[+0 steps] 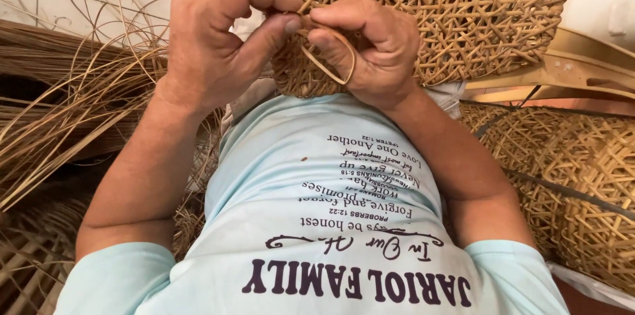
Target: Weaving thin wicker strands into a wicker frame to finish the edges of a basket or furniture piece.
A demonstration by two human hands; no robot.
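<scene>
An open-weave rattan basket (463, 4) rests on my lap, its rim turned toward me. My left hand (218, 31) pinches the rim between thumb and forefinger. My right hand (377, 50) grips a thin rattan strip (331, 57) that loops from the rim under my fingers. Both hands meet at the same spot on the basket's edge, thumbs almost touching. The strip's far end is hidden inside the weave.
Loose bundles of long rattan strands (59, 103) lie at the left. Several finished woven baskets (575, 176) are stacked at the right. A pale curved object (602, 4) sits at the top right. My light blue shirt fills the lower frame.
</scene>
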